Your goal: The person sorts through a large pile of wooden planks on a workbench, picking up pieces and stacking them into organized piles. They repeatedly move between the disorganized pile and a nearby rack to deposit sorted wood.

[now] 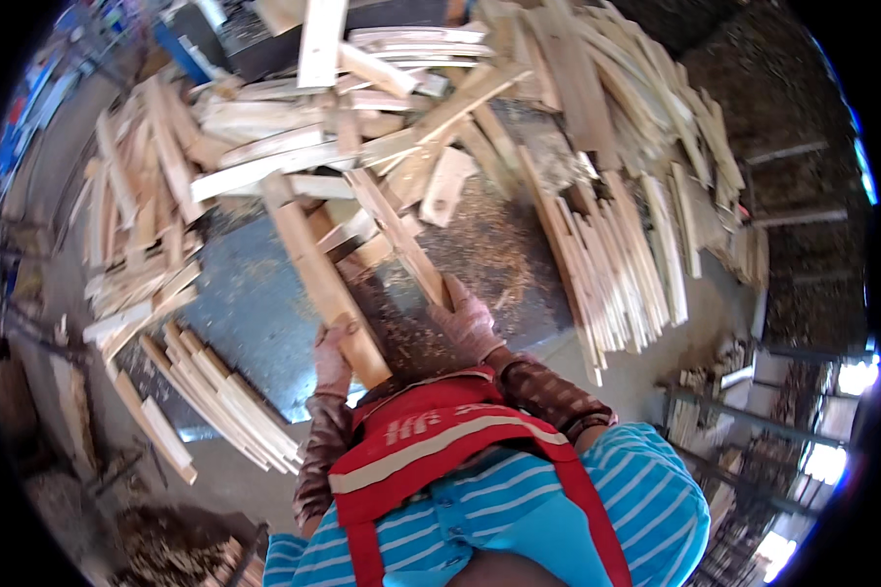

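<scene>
I stand over a grey metal table (235, 313) dusted with sawdust (489, 245), heaps of cut wood slats (617, 264) all round it. The concrete floor (646, 372) lies beyond. Daylight comes through openings (832, 460) low on my right.

Pale tan wooden slats (323, 279); pinkish gloves (468, 323); brown mottled sleeves (548, 391); red apron (431, 445), cream stripe; blue-white striped shirt (636, 499); grey-blue tabletop (250, 313).
</scene>
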`<state>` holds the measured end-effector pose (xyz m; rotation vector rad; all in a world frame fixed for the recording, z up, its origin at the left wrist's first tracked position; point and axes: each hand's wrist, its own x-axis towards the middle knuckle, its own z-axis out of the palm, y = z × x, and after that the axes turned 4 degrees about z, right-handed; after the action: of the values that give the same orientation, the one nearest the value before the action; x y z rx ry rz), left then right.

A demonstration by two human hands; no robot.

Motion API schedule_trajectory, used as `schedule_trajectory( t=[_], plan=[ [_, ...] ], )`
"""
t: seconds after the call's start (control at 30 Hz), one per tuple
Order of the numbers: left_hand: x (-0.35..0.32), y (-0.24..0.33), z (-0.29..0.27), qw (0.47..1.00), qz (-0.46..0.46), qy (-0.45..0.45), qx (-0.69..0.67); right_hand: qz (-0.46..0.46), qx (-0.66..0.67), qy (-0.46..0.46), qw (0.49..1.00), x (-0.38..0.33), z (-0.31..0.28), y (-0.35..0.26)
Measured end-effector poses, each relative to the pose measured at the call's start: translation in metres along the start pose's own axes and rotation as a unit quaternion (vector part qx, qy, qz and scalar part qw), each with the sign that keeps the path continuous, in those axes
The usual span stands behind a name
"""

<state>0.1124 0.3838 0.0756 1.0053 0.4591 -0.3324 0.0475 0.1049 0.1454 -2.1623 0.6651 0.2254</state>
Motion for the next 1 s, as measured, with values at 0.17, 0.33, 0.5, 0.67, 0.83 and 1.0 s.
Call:
schedule_trajectory(
  t=[0.17, 0.33, 0.5, 0.67, 0.83, 1.0],
  plan=[
    [-0.009, 0.020, 0.024, 0.998, 0.025, 0.049, 0.013, 0.070, 0.039, 0.083, 0.993, -0.056, -0.020, 0.097],
    [0.031, 0.004, 0.006, 0.993, 0.043, 0.059, 0.097, 0.188, -0.259, 0.042, 0.946, -0.079, -0.076, 0.168],
    [0.073, -0.037, -0.023, 0.987, 0.035, 0.105, 0.114, 0.241, -0.268, -0.004, 0.933, -0.070, -0.091, 0.147],
    [0.082, -0.043, -0.019, 0.973, 0.052, 0.143, 0.174, 0.249, -0.233, 0.007, 0.940, -0.069, -0.076, 0.150],
    [0.070, -0.039, -0.016, 0.979, 0.027, 0.140, 0.146, 0.235, -0.212, 0.031, 0.948, -0.070, -0.066, 0.161],
    [0.043, -0.024, -0.013, 0.986, 0.066, 0.077, 0.135, 0.213, -0.177, 0.034, 0.960, -0.089, -0.072, 0.187]
  ],
)
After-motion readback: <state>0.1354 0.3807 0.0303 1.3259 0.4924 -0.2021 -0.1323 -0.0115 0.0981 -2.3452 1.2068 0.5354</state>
